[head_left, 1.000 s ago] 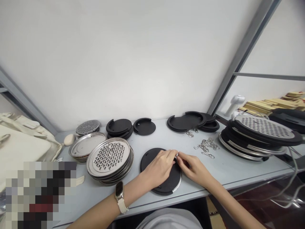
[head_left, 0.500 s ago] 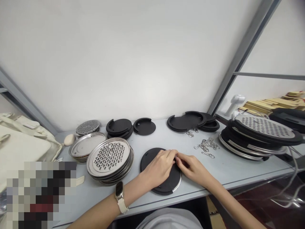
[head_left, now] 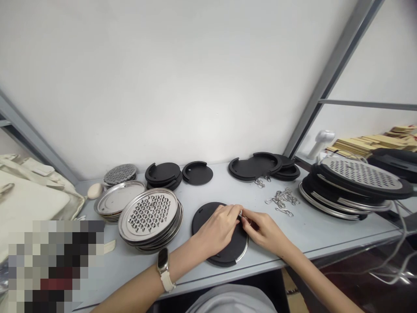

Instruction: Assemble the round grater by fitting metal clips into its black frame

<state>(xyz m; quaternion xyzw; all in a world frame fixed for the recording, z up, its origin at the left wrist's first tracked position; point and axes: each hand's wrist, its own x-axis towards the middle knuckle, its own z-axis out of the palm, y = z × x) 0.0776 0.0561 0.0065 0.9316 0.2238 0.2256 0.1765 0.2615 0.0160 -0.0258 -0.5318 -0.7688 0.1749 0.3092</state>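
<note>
A black round holder [head_left: 207,215] lies flat near the table's front edge, and a strip of shiny metal rim shows at its lower right. My left hand [head_left: 221,228] rests across it, with fingers curled at its right edge. Against those fingertips, my right hand [head_left: 262,228] is closed in a pinch. A small bit of shiny metal, apparently a wire clip [head_left: 240,213], shows between the two hands. Most of it is covered by fingers. Several loose wire clips [head_left: 282,198] lie in a heap on the table to the right.
Left stands a stack of round metal graters [head_left: 148,215], with metal discs [head_left: 120,198] behind. Black holders [head_left: 163,173] sit along the wall, including others [head_left: 254,167] farther right. A tall stack of graters in holders [head_left: 361,174] stands at right. A cream bag [head_left: 35,191] lies left.
My right fingers have shifted slightly, and a little more shiny metal shows at the fingertips. The holder and my left hand have stayed in place.
</note>
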